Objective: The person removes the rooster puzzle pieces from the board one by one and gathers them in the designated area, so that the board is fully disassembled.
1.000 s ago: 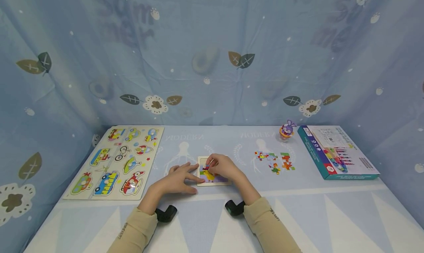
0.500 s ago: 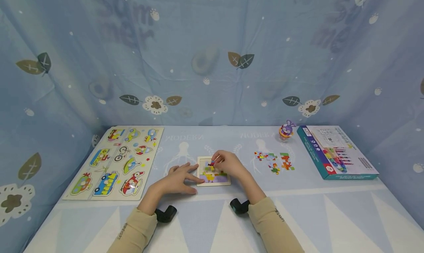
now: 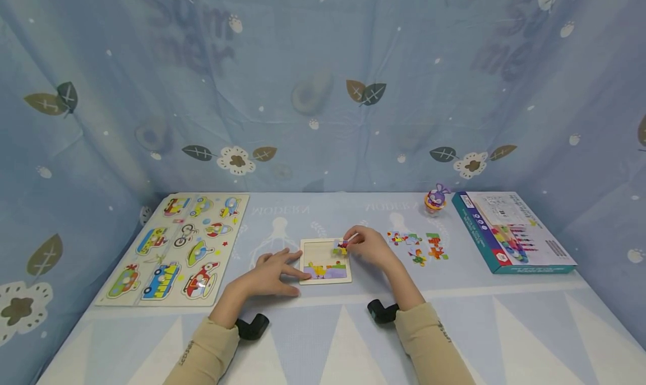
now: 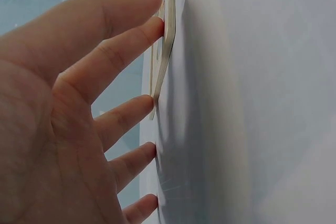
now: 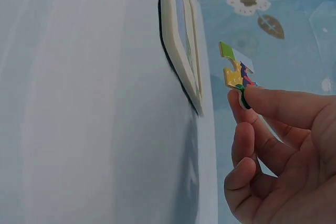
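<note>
A small wooden puzzle tray lies flat mid-table, its near part filled with joined pieces that show a yellow figure on purple. Spread fingers of my left hand rest at the tray's left side, the index fingertip on its near left corner. Between thumb and index finger my right hand pinches a jigsaw piece over the tray's far right part. Yellow, green and dark blue show on that piece in the right wrist view. Bare wood shows in the tray's far left part.
Several loose jigsaw pieces lie right of the tray. Behind them stands a purple rabbit toy. A teal-edged box lies at the far right, and a vehicle peg board at the left.
My right hand has lifted from the tray's left part and moved right with the jigsaw piece, baring the wood there. My left hand has stayed in place.
</note>
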The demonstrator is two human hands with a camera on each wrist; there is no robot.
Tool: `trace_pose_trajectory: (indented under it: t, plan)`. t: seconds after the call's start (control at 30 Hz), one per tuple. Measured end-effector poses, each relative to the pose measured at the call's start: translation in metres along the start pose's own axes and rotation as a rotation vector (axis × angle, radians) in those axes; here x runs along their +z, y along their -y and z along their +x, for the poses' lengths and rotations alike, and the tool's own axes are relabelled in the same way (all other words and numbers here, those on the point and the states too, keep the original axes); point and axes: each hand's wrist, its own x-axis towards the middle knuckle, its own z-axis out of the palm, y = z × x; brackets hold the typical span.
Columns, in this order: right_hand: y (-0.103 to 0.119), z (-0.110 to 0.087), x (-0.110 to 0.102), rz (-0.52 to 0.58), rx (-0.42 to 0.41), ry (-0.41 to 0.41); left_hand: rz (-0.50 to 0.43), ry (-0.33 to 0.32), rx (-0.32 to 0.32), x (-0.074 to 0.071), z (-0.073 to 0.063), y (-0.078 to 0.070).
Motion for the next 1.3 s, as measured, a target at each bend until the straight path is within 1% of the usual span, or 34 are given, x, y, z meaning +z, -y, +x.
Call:
trace_pose_trajectory:
  t: [0.37,0.6,0.87,1.03,1.23,1.3]
  plan:
    - [-0.015,-0.007,-0.029,0.023,0.045,-0.029,-0.016,0.001,0.004,-0.001,-0.002,-0.002]
    - [-0.028,-0.014,-0.048,0.025,0.058,-0.052,-0.013,0.004,0.007,-0.002,-0.001,-0.001]
    - [-0.040,-0.020,-0.066,0.019,0.107,-0.089,-0.018,0.005,0.007,-0.002,-0.001,-0.001]
    - [-0.046,-0.024,-0.074,0.026,0.122,-0.076,-0.016,0.009,-0.001,-0.001,0.000,-0.001]
    - [-0.052,-0.029,-0.081,0.019,0.188,-0.050,-0.009,0.001,-0.010,0.000,0.000,-0.001]
    - [-0.054,-0.029,-0.082,0.001,0.205,-0.041,-0.004,-0.005,-0.015,0.000,0.000,-0.001]
